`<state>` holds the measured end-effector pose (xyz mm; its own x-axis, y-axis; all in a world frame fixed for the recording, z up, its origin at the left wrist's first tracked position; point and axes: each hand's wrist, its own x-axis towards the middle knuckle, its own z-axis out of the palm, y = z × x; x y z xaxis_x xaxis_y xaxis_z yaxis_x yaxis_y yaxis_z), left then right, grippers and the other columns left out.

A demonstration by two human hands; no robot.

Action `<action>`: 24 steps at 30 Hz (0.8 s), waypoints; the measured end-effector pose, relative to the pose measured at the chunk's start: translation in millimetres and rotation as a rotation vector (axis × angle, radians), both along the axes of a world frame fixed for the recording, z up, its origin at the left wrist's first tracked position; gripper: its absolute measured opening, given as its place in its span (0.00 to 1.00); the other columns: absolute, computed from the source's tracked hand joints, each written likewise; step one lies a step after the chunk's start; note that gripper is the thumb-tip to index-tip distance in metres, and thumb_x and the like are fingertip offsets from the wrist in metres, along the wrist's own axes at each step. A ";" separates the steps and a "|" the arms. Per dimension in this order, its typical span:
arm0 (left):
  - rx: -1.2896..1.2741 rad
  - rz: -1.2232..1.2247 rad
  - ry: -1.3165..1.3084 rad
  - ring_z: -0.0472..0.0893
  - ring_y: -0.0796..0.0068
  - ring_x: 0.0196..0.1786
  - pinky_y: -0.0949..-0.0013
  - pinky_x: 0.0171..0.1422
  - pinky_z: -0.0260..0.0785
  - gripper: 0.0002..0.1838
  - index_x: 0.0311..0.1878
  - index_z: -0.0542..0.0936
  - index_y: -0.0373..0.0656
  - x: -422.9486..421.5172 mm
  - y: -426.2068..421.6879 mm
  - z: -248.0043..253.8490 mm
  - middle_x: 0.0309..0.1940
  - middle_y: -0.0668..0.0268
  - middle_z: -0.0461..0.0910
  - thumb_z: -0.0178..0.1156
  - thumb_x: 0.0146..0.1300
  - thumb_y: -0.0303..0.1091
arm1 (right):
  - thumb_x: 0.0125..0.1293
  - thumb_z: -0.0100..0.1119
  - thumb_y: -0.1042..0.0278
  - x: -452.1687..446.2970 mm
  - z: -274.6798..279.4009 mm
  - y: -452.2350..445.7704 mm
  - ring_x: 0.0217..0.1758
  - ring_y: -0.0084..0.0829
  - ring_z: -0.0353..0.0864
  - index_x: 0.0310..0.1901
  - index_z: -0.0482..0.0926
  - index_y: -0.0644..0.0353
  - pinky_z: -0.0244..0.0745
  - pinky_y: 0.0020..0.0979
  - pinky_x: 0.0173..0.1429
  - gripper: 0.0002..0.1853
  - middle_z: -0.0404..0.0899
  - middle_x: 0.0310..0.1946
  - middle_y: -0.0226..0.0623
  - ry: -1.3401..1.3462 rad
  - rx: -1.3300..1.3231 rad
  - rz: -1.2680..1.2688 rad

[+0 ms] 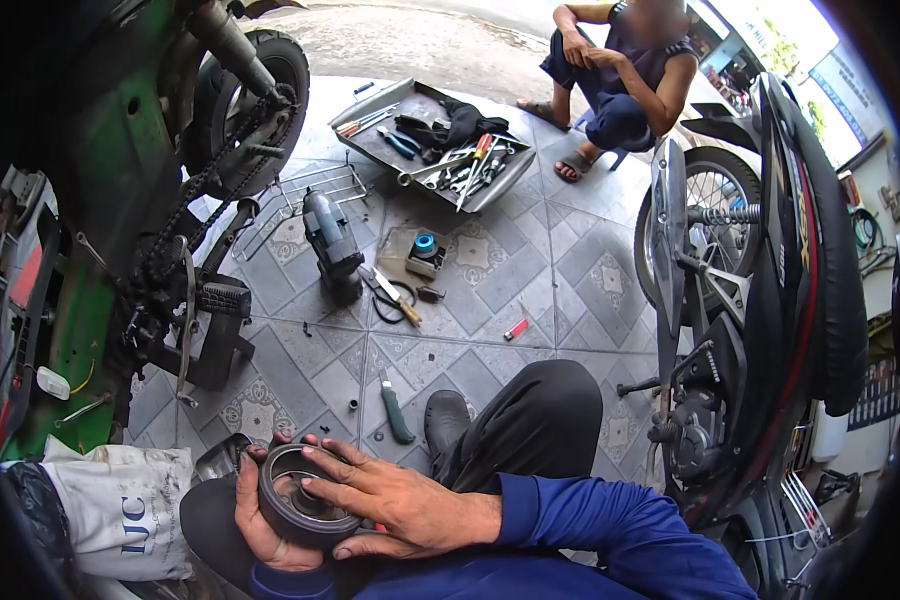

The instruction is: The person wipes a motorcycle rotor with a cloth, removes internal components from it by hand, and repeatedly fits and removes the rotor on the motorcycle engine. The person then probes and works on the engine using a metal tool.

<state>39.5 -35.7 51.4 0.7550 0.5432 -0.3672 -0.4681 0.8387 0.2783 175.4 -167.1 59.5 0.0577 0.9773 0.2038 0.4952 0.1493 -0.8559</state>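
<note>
Above my lap, a round, cup-shaped dark metal drum (292,512) lies tilted with its hollow side up. My left hand (258,515) is wrapped around its left side and underside. My right hand (410,505) grips it from the right, fingers stretched across the rim and one fingertip inside the hollow, thumb at the near edge. A small red bit shows beneath my right palm, too covered to name. On the tiles just ahead lies a green-handled knife (395,410).
A motorcycle with a green panel (95,320) stands left, another motorcycle (730,300) right. Ahead are a tool tray (515,185), a grey power tool (332,240), scissors (395,300) and a red lighter (516,329). A person (630,80) crouches beyond. A white bag (120,510) lies at left.
</note>
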 end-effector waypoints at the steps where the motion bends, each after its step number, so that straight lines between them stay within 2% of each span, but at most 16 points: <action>1: 0.012 0.017 0.026 0.77 0.52 0.63 0.49 0.71 0.70 0.14 0.50 0.83 0.50 0.7 -0.4 2.7 0.54 0.58 0.84 0.51 0.79 0.45 | 0.70 0.63 0.45 -1.8 0.0 0.1 0.82 0.62 0.50 0.76 0.61 0.62 0.63 0.52 0.77 0.41 0.54 0.79 0.55 0.002 -0.032 -0.002; 4: 0.042 -0.017 -0.011 0.74 0.53 0.67 0.49 0.73 0.67 0.12 0.51 0.82 0.50 -3.6 4.5 -7.0 0.59 0.61 0.80 0.53 0.78 0.44 | 0.71 0.61 0.47 -3.7 -2.7 0.3 0.83 0.61 0.48 0.77 0.60 0.61 0.63 0.53 0.76 0.40 0.54 0.80 0.50 -0.030 0.003 0.022; 5: 0.043 -0.016 -0.012 0.74 0.53 0.67 0.49 0.73 0.67 0.12 0.51 0.82 0.50 -4.9 4.5 -8.6 0.59 0.61 0.80 0.53 0.78 0.44 | 0.71 0.61 0.47 -3.2 -3.3 0.2 0.83 0.61 0.48 0.77 0.60 0.61 0.63 0.53 0.76 0.40 0.54 0.80 0.50 -0.031 0.004 0.024; 7: 0.032 -0.018 -0.028 0.74 0.53 0.66 0.49 0.74 0.67 0.12 0.51 0.82 0.50 -5.4 4.0 -10.6 0.58 0.62 0.81 0.53 0.78 0.44 | 0.72 0.60 0.48 -0.3 -4.4 -0.7 0.85 0.57 0.45 0.78 0.58 0.61 0.60 0.52 0.77 0.40 0.56 0.80 0.43 -0.054 0.029 0.046; 10: 0.023 0.002 -0.018 0.75 0.53 0.65 0.49 0.73 0.67 0.12 0.50 0.83 0.50 -3.2 0.5 -4.5 0.56 0.63 0.82 0.54 0.77 0.44 | 0.73 0.60 0.49 -1.2 -7.3 -2.3 0.85 0.56 0.45 0.78 0.59 0.60 0.59 0.53 0.77 0.40 0.57 0.80 0.42 -0.008 0.035 0.054; 17: 0.038 0.001 0.021 0.75 0.53 0.65 0.48 0.72 0.68 0.12 0.49 0.83 0.49 -4.8 1.5 -4.9 0.54 0.62 0.82 0.54 0.78 0.43 | 0.71 0.64 0.51 -6.2 -3.1 -4.3 0.84 0.57 0.46 0.78 0.60 0.57 0.59 0.54 0.77 0.40 0.56 0.80 0.46 0.001 0.026 0.016; 20: 0.098 0.054 0.049 0.78 0.49 0.62 0.48 0.67 0.73 0.14 0.50 0.84 0.50 -2.5 -1.6 -2.6 0.53 0.61 0.85 0.52 0.79 0.45 | 0.70 0.65 0.52 -5.3 -0.7 -4.2 0.84 0.58 0.46 0.78 0.59 0.56 0.59 0.54 0.77 0.40 0.53 0.80 0.50 -0.014 -0.019 -0.008; 24: 0.092 0.059 0.042 0.78 0.49 0.62 0.48 0.67 0.74 0.14 0.50 0.84 0.50 -3.3 -0.2 -7.0 0.53 0.61 0.85 0.53 0.78 0.45 | 0.68 0.67 0.57 -2.7 -5.8 -3.9 0.84 0.60 0.45 0.79 0.57 0.57 0.59 0.55 0.78 0.42 0.49 0.81 0.51 -0.032 -0.031 0.025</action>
<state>36.1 -35.9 44.4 0.7059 0.6188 -0.3446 -0.5020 0.7803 0.3729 172.7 -171.0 53.8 0.0272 0.9843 0.1743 0.5192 0.1351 -0.8439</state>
